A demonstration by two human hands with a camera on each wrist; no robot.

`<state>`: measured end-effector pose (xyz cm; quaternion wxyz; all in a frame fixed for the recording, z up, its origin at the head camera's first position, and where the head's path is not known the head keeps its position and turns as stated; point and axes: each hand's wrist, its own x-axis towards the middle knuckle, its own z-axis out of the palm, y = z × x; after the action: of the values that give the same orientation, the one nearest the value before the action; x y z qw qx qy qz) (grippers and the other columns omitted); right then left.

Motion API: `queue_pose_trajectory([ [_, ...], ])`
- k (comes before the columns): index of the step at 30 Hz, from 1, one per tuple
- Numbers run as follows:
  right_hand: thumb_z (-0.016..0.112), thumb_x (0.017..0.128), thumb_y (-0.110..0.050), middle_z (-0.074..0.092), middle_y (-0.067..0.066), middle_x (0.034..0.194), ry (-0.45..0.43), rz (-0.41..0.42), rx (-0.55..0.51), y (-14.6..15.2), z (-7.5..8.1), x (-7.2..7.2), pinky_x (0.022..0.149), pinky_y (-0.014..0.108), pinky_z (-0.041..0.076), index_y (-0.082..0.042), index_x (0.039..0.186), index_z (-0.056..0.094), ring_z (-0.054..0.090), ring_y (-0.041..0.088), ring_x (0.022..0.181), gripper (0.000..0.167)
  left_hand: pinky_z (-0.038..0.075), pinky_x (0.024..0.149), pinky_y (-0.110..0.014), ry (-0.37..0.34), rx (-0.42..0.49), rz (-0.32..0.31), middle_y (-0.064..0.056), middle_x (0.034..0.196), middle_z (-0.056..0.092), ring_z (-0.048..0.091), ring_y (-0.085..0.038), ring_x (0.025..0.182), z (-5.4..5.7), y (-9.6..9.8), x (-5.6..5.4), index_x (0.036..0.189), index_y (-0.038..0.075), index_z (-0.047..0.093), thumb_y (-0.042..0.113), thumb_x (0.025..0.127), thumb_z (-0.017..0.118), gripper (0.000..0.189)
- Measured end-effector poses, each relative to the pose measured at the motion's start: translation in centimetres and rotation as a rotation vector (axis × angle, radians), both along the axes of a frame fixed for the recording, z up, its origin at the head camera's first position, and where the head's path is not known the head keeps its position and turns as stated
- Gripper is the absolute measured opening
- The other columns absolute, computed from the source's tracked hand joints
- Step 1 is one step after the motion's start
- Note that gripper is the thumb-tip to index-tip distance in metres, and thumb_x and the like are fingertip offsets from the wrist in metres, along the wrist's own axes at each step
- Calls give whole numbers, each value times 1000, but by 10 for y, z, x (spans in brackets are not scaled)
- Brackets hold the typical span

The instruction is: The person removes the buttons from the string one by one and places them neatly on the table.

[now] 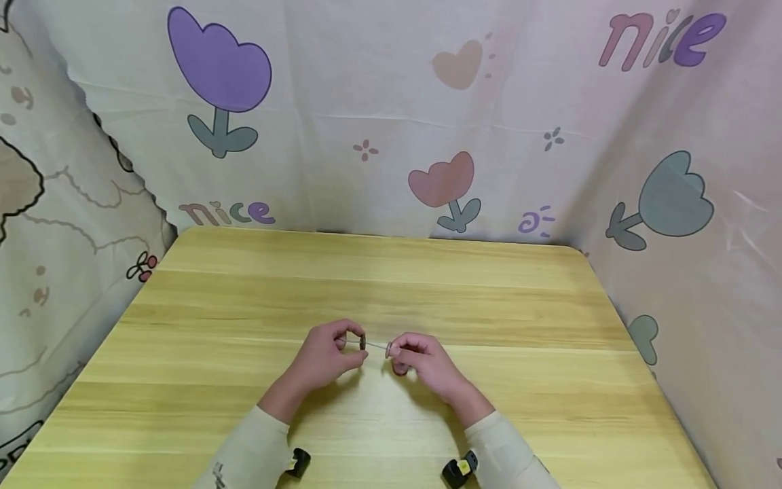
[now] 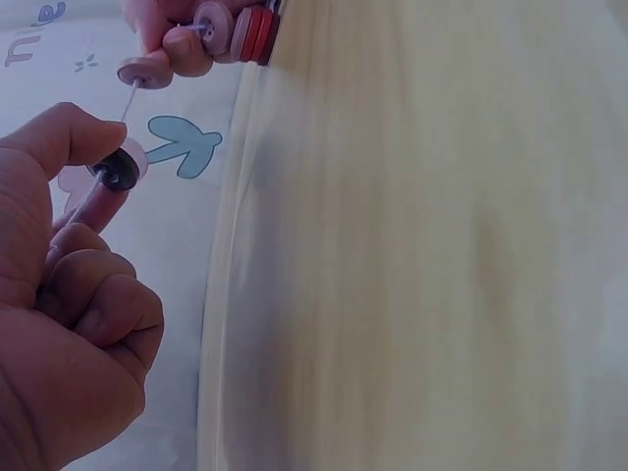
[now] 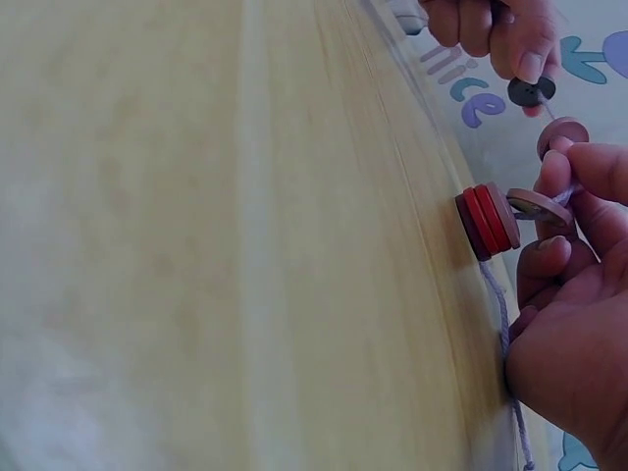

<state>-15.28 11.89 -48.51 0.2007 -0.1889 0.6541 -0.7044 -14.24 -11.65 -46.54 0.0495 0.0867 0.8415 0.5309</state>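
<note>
Take the straight string [image 1: 376, 346] between the hands as the clock's centre. Nearest, black wrist cameras [image 1: 299, 464] sit at 7 and 5 o'clock. At 4 o'clock, below the right hand [image 1: 429, 365], is a cluster of red and pinkish discs [image 3: 486, 221], a loose tail of cord trailing from it. The right hand, at 3 o'clock, has its grip closed at the fingertips on the string, just behind a pinkish disc [image 1: 388, 350]. The left hand [image 1: 326, 357], at 9 o'clock, holds a dark button [image 1: 363, 341] by its rim, its grip just wide enough to span it; string runs through. The discs look light, hard and smooth, likely to slide; the string, soft and limp unless drawn straight. The rim seems the best hold, leaving the hole free. Towards 12 o'clock lie more wooden surface [image 1: 391, 292], then printed cloth [image 1: 366, 81].
</note>
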Motion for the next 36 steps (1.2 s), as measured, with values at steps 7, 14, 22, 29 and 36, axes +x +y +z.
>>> queue_pose_trajectory([
  [7, 56, 101, -8, 43, 34, 78, -7, 2, 10, 1, 0, -1, 70, 36, 43, 15, 101, 61, 45, 30, 72, 23, 28, 51, -27, 17, -13, 5, 4, 61, 28, 26, -12, 52, 3, -8, -2, 106, 8, 71, 11, 81, 81, 27],
  [14, 57, 100, -9, 46, 32, 79, -4, -24, 15, 2, 3, -4, 71, 36, 43, 14, 100, 61, 46, 30, 73, 24, 29, 53, -28, 58, 4, 2, 5, 61, 27, 26, -12, 53, 6, -10, -5, 106, 8, 71, 12, 82, 81, 27],
  [22, 58, 100, -7, 49, 31, 79, -18, -24, 20, 1, 2, -3, 71, 36, 45, 13, 99, 62, 48, 29, 73, 21, 31, 54, -28, 45, -19, 30, 4, 61, 27, 27, -11, 53, 6, -19, -2, 106, 9, 71, 11, 81, 82, 27],
  [29, 57, 100, -6, 50, 28, 79, -17, -30, 13, 0, 0, -3, 71, 36, 45, 12, 99, 62, 49, 28, 72, 19, 30, 54, -29, 39, -25, 40, 4, 61, 26, 26, -12, 52, 5, -28, -1, 106, 7, 70, 10, 82, 81, 26],
  [36, 60, 99, -8, 54, 22, 78, -25, -46, 20, 1, -2, -3, 71, 35, 47, 11, 98, 63, 51, 27, 72, 19, 29, 52, -28, 5, -61, 67, 4, 61, 27, 26, -12, 52, 1, -40, -1, 107, 7, 70, 13, 83, 81, 27],
])
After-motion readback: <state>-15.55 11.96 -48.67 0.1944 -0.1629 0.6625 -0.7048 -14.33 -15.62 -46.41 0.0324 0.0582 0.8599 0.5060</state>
